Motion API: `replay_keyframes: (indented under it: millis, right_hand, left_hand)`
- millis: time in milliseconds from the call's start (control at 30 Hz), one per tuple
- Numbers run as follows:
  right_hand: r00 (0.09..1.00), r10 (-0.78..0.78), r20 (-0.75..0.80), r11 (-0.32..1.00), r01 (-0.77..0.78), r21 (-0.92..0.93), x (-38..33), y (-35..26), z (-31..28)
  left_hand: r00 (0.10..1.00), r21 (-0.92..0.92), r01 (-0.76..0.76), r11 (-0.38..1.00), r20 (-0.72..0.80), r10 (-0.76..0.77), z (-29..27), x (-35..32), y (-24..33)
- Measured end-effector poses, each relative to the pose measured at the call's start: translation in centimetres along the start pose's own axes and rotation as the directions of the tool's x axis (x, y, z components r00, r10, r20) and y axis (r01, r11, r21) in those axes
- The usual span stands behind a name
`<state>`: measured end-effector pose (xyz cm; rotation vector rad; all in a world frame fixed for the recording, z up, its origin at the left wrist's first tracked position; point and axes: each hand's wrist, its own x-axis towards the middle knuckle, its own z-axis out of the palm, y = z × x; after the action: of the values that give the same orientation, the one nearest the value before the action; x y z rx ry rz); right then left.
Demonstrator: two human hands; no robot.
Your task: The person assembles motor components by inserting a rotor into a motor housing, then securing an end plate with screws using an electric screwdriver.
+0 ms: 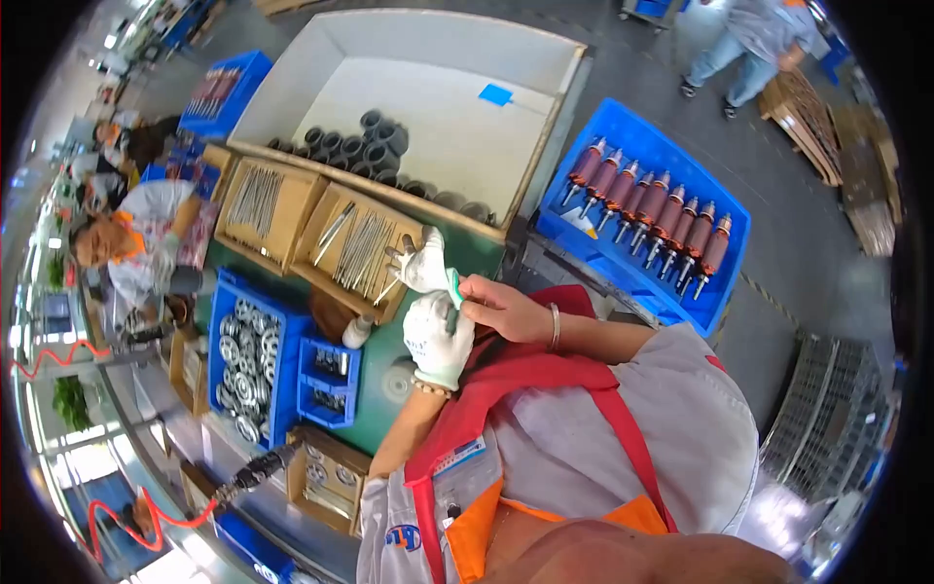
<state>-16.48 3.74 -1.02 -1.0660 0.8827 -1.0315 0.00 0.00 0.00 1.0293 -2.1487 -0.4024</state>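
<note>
A loose white work glove (423, 265) with a green cuff and darkened fingertips is in front of my chest, over the near edge of a wooden box. My right hand (506, 311) is bare and pinches the glove's green cuff. Just left of it, my left hand (438, 341) wears a matching white glove. Its fingers are curled against the loose glove's cuff, partly hidden. Beneath the loose glove, the wooden box (309, 263) holds several thin metal rods (362, 255).
A large bin (574, 73) with dark cylinders stands beyond. To the right is a blue crate (735, 229) of motor armatures. A blue crate (282, 389) of metal discs and small blue bins (336, 420) lie left. Other people (146, 238) are at the left and far right.
</note>
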Motion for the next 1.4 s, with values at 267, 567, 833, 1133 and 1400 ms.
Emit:
replay_keyframes:
  millis: [267,567,833,1133,1400]
  right_hand:
    - [0.984,-0.104,-0.147,0.767,-0.015,-0.642,-1.4,1.1,-0.8]
    - [0.97,0.032,-0.24,0.747,0.136,0.651,-1.2,-1.1,1.0]
    - [0.876,-0.243,-0.416,0.869,0.006,-0.495,4.2,1.6,-1.0]
    - [0.934,-0.308,-0.183,0.907,0.346,0.238,13.6,1.1,-3.8]
    - [0.916,0.128,-0.381,0.905,0.049,0.422,11.8,-0.2,-3.3]
  left_hand:
    - [0.944,-0.467,0.09,0.88,0.322,0.075,-1.4,-1.6,3.2]
    - [0.814,-0.474,0.036,0.88,0.524,0.249,-0.6,-3.3,1.5]
    - [0.873,-0.432,0.044,0.901,0.455,0.176,-0.8,-0.4,0.3]
    - [0.764,-0.498,0.398,0.77,0.644,0.022,1.1,1.6,-1.3]
    - [0.713,-0.457,0.264,0.85,0.686,0.148,1.1,2.2,0.7]
